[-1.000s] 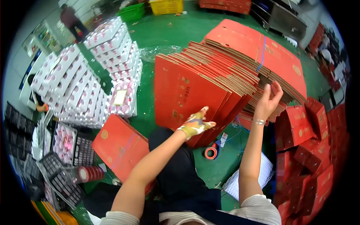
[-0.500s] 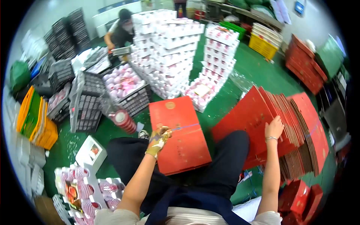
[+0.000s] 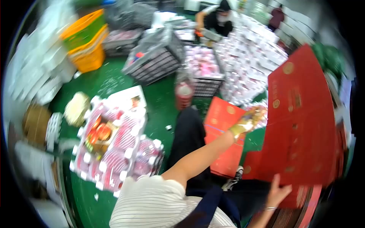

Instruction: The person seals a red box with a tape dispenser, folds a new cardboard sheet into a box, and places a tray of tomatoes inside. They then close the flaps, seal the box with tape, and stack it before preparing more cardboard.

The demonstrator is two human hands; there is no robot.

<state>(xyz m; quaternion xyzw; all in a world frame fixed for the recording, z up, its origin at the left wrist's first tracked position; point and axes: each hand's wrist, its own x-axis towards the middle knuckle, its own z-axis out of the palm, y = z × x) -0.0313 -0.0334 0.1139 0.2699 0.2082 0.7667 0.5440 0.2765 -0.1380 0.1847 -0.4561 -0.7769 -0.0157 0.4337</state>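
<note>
A large flattened red carton (image 3: 300,125) stands raised at the right, with printed gold emblems on it. My right hand (image 3: 277,194), bare with a bracelet at the wrist, is closed on its lower edge, thumb over the front. Wearing a patterned yellowish glove, my left hand (image 3: 251,118) reaches to the left edge of this carton; motion blur smears its fingers. Below the glove, a bundle of red cartons (image 3: 225,152) with a blue strap lies against my legs. More flattened cartons (image 3: 300,197) are stacked under the raised one.
Fruit trays (image 3: 114,148) in foam nets sit at the left on the green floor. Behind are a grey crate (image 3: 156,60), a black crate of netted fruit (image 3: 205,81), a roll of red tape (image 3: 184,95) and tall white tray stacks (image 3: 247,57). A person (image 3: 218,21) crouches farther back.
The view has swung left. A flattened red carton has come up from the right-hand stack with my right hand. My left hand has moved off the strapped bundle toward the raised carton's edge.
</note>
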